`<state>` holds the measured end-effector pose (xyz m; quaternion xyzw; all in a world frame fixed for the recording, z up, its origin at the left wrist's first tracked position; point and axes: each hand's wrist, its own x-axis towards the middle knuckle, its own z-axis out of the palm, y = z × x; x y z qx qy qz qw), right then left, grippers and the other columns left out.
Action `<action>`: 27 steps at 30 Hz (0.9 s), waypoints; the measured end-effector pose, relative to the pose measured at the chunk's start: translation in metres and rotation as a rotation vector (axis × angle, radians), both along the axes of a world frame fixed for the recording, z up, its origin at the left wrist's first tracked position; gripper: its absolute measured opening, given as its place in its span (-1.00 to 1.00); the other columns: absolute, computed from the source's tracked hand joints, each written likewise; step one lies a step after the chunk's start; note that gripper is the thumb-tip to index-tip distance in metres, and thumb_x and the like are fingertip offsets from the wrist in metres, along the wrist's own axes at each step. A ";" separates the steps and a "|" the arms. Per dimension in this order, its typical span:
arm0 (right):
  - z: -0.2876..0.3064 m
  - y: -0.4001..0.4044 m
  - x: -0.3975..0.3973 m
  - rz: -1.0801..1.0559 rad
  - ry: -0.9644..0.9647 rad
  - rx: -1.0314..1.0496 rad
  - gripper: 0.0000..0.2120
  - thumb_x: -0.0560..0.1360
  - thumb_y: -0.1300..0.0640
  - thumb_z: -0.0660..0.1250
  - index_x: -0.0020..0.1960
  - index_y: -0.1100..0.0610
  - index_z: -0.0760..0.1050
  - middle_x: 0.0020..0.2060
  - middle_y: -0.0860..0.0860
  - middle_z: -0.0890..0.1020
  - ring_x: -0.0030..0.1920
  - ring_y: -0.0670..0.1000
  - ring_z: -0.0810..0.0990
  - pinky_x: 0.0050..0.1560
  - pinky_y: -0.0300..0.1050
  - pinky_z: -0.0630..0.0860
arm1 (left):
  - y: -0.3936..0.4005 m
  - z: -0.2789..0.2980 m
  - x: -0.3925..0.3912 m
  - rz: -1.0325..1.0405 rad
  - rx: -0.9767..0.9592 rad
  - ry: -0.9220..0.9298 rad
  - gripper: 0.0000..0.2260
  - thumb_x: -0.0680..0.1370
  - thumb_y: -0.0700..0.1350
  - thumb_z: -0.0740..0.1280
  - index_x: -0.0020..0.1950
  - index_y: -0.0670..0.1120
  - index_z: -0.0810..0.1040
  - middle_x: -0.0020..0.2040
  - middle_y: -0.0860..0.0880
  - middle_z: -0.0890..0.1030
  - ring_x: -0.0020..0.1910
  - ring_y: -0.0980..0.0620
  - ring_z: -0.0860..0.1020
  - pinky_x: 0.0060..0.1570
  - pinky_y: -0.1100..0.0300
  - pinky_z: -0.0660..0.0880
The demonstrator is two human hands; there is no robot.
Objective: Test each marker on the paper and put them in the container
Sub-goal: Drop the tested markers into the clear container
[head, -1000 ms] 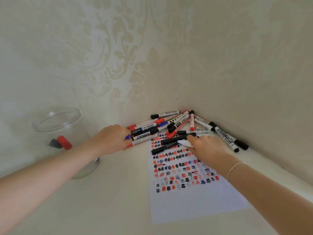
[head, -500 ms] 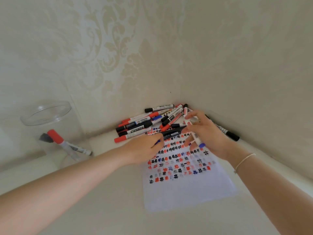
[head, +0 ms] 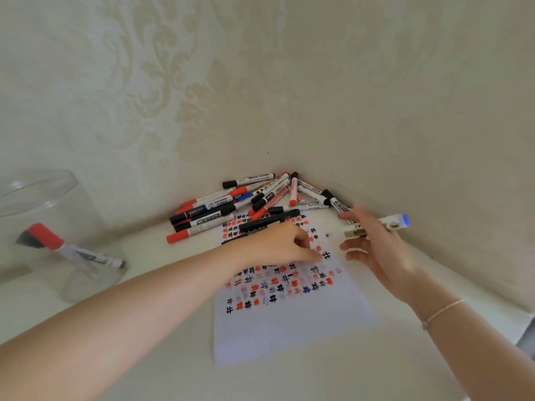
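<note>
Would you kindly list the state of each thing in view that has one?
Blue marker: uncapped, held in right hand.
Left hand: fingers curled, resting on paper; whether it holds the cap cannot be told.
Paper: flat, partly covered with test marks.
Jar: open, one red marker inside.
Marker pile: capped.

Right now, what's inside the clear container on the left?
The clear container holds one red-capped marker, leaning tilted, with something dark behind its cap. Blur hides what that is.
</note>
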<state>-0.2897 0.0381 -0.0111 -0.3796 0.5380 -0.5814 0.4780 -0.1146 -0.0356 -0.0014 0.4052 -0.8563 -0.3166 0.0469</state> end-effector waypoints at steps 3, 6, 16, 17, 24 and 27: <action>-0.008 0.003 -0.002 -0.007 -0.017 -0.021 -0.93 0.49 0.24 0.36 -0.15 0.23 0.53 -0.23 0.11 0.57 -0.31 0.05 0.53 -0.22 -0.12 0.54 | -0.004 0.000 -0.009 -0.023 0.065 -0.135 -0.64 0.45 0.24 0.36 -0.29 -0.05 0.54 -0.39 0.09 0.50 -0.40 0.13 0.41 -0.29 0.23 0.34; -0.013 0.006 -0.002 -0.064 0.134 -0.059 -0.78 0.42 0.33 0.40 -0.31 0.22 0.40 -0.48 0.09 0.51 -0.52 0.02 0.41 -0.49 -0.19 0.38 | -0.008 0.003 -0.016 -0.014 0.092 -0.193 -0.62 0.44 0.26 0.37 -0.34 -0.03 0.51 -0.45 0.11 0.49 -0.45 0.16 0.41 -0.33 0.26 0.33; -0.020 0.003 0.010 -0.105 0.427 0.017 -0.69 0.38 0.34 0.38 -0.41 0.19 0.28 -0.51 0.07 0.35 -0.60 -0.09 0.23 -0.61 -0.34 0.23 | -0.014 -0.007 -0.020 0.017 0.049 -0.182 -0.57 0.35 0.30 0.42 -0.36 -0.06 0.49 -0.44 0.01 0.41 -0.41 0.07 0.36 -0.32 0.15 0.29; -0.020 0.003 0.010 -0.104 0.436 0.024 -0.69 0.38 0.34 0.38 -0.40 0.20 0.29 -0.51 0.08 0.37 -0.62 -0.10 0.24 -0.62 -0.34 0.24 | -0.013 -0.009 -0.020 0.024 0.039 -0.175 -0.56 0.35 0.31 0.42 -0.35 -0.06 0.48 -0.45 0.01 0.38 -0.42 0.06 0.34 -0.32 0.14 0.27; -0.022 0.002 0.012 -0.103 0.459 0.050 -0.72 0.38 0.31 0.40 -0.38 0.22 0.32 -0.51 0.12 0.44 -0.67 -0.09 0.31 -0.62 -0.31 0.28 | -0.010 -0.011 -0.018 0.031 0.006 -0.157 -0.55 0.35 0.31 0.41 -0.27 -0.08 0.50 -0.39 -0.02 0.38 -0.38 0.05 0.33 -0.33 0.15 0.26; -0.025 0.001 0.011 -0.132 0.506 0.039 -0.71 0.37 0.33 0.37 -0.38 0.20 0.28 -0.52 0.07 0.39 -0.59 -0.06 0.25 -0.60 -0.30 0.21 | -0.011 -0.014 -0.017 0.029 -0.003 -0.138 -0.56 0.36 0.30 0.42 -0.28 -0.09 0.50 -0.39 -0.03 0.39 -0.37 0.04 0.34 -0.32 0.14 0.26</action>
